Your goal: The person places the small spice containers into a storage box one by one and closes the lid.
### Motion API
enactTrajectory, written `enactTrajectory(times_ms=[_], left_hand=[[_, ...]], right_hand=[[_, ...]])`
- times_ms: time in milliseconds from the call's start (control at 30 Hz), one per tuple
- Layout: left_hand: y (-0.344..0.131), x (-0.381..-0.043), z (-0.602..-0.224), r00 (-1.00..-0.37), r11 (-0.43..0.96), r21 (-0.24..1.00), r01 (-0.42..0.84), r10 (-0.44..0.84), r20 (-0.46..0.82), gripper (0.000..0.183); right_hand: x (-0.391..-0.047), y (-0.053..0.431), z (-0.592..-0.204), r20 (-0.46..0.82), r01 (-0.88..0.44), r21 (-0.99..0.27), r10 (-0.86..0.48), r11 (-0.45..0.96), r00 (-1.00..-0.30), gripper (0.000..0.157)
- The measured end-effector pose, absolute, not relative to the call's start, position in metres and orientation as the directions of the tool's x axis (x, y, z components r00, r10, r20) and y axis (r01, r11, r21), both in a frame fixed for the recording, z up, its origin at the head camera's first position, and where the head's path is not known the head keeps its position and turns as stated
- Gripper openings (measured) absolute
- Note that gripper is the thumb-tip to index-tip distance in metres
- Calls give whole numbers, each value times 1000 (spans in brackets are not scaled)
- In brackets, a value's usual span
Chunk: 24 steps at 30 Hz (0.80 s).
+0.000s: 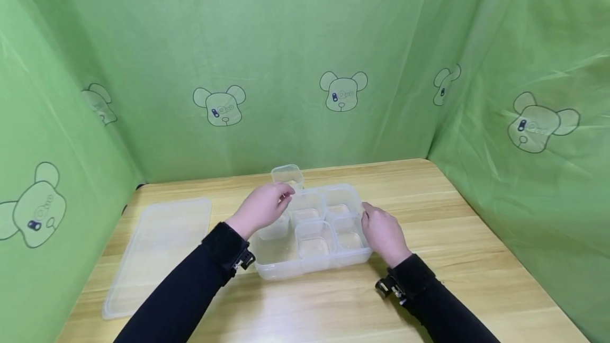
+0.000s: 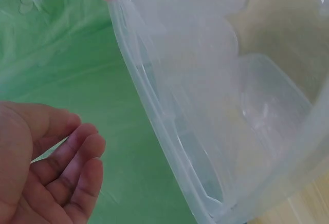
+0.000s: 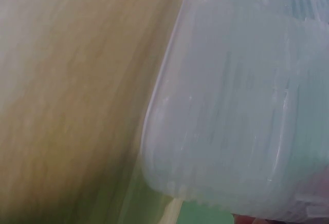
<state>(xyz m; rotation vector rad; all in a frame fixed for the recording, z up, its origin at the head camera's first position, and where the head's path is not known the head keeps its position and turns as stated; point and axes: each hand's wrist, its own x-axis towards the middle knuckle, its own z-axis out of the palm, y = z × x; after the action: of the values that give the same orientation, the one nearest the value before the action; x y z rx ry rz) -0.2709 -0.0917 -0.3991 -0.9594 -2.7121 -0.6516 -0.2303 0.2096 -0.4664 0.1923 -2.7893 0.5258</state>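
A large clear plastic storage box (image 1: 281, 270) lies on the table with several small clear boxes (image 1: 315, 240) inside it. At its right end, my right hand (image 1: 385, 234) grips the rim; the right wrist view shows the box's translucent outer wall (image 3: 221, 116) close up. My left hand (image 1: 263, 206) hovers over the back left part, fingers loosely bent and holding nothing. In the left wrist view that hand (image 2: 54, 162) is apart from the box wall (image 2: 175, 95). Under the left hand sits one small box (image 1: 275, 230); the front left corner shows bare bottom.
Behind the large box stands another small clear box (image 1: 287, 173), partly hidden by the left hand. A flat translucent lid (image 1: 159, 247) lies at the left of the wooden table (image 1: 457, 237). Green curtains (image 1: 286, 25) with bear-head prints enclose the back and sides.
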Motion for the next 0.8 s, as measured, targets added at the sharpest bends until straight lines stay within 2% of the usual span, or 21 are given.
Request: enactTrajectory(times_ms=[467,800], left_hand=[[-96,-306,-401,-818,746,337,574,512,261,22],[-88,-325,-399,-855,794,321,517,493,158,30]], right_hand=[[-232,210,-471,293,-177,-338,-75,924,-953,38],[-233,210,-469,273,-160,-339,-66,927,-960,38]])
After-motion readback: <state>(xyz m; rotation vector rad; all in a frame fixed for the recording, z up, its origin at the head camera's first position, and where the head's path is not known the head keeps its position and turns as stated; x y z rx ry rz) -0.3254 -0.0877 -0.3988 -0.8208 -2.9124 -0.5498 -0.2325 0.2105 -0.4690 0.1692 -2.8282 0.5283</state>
